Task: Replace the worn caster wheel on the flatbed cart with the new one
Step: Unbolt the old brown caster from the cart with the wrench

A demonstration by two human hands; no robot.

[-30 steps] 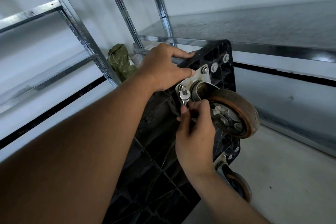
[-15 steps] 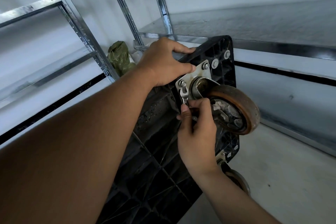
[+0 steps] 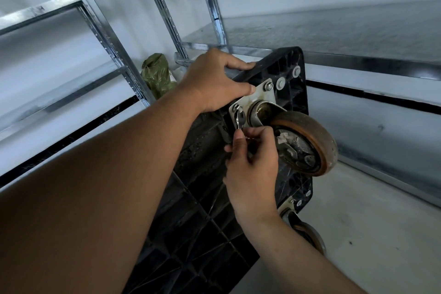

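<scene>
Right hand [image 3: 253, 164] pinches the wrench [image 3: 239, 120] at a bolt [image 3: 237, 107]; left hand [image 3: 214, 81] grips the cart [image 3: 191, 227].

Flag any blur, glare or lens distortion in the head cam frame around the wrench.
Head view: wide-angle lens splays the shelf uprights; wrench smeared, likely motion blur; caster wheel and mounting plate sharp; light soft and even, no hard glare; black cart dark, ribs dim.

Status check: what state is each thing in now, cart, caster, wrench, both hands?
Cart: tipped on its edge, underside toward camera.
Worn caster wheel: bolted on, not removed.
Wrench: on a bolt of the mounting plate.
Left hand: grips the cart's top edge.
Right hand: holds the wrench.
</scene>
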